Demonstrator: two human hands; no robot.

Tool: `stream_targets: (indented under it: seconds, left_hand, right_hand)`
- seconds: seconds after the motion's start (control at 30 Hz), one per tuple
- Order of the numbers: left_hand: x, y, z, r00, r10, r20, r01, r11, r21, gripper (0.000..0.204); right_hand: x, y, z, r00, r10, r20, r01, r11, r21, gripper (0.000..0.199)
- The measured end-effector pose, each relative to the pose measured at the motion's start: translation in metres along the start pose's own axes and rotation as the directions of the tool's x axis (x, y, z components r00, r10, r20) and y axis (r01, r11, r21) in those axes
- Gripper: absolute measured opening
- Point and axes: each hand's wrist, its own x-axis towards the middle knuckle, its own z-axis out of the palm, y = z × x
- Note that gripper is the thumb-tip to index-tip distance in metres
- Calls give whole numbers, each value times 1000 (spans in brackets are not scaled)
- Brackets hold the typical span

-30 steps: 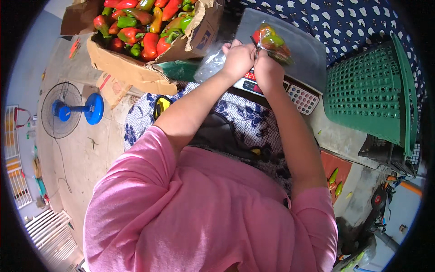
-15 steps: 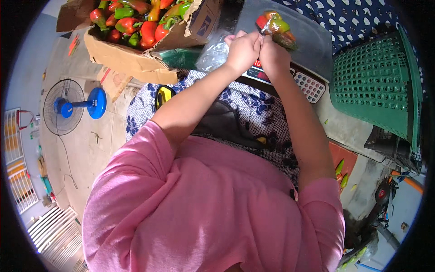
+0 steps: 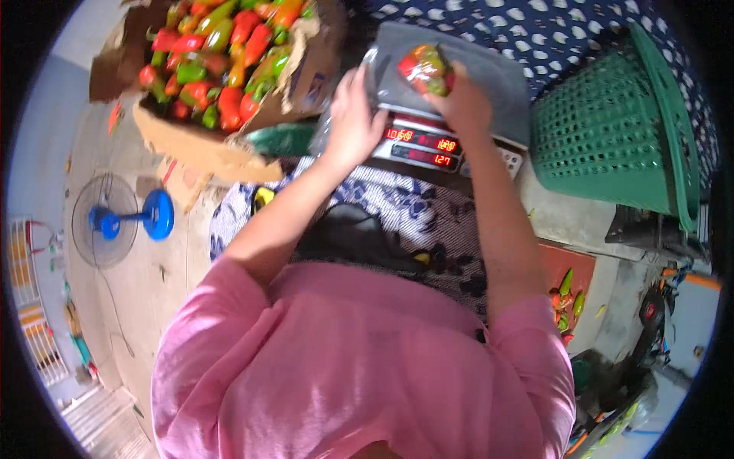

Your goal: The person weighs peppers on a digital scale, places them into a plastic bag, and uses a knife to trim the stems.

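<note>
My right hand [image 3: 462, 103] rests on the bag of peppers [image 3: 426, 67], fingers curled loosely over its near side, so my grip there is a light hold on the bag rather than a squeeze. The bag sits on the grey pan of the scale [image 3: 489, 73], just beyond my right grip and toward its left. My left hand [image 3: 353, 115] lies at the near left corner of the pan, against the clear loose plastic [image 3: 329, 126] that trails down from there; I cannot tell whether that grip is pinched shut or just laid flat, since the back of the hand hides the fingers. To do this well, I judge I should take my weight off the bag and the pan before trusting the red digits on the display [image 3: 423, 145] just below my grips, because any press from either hand would spoil the reading. The bag is a short, lumpy bundle; its long axis seems to run from my left grip's side toward my right, slightly slanted away from me, with red peppers at the left end and greener ones at the right. The open box of red and green peppers [image 3: 222, 69] stands well to the left of my left grip, and the green basket [image 3: 612, 138] to the right of my right one.
</note>
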Motion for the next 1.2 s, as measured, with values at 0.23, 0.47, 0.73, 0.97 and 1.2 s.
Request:
stream_targets:
  seconds: [0.23,0.47,0.73,0.97,1.2]
  left_hand:
    - [-99,-14,-46,948,173,266,-170,985,-34,60]
    - [-111,-6,-40,897,147,416,-198,977,82,51]
    - [-109,-6,-34,886,165,434,-207,977,51,42]
    - [-72,23,-29,893,138,428,-67,982,-176,36]
    - [-52,62,76,611,278,741,-239,957,-162,25]
  right_hand:
    - [-17,22,-25,982,165,95,-187,738,649,48]
    - [-53,7,-229,960,125,-252,276,-236,932,51]
    - [-39,133,-324,881,386,-272,378,-232,896,44]
    - [-109,87,-271,962,151,-227,218,76,973,46]
    - [-201,178,-136,991,137,5,-131,937,324,31]
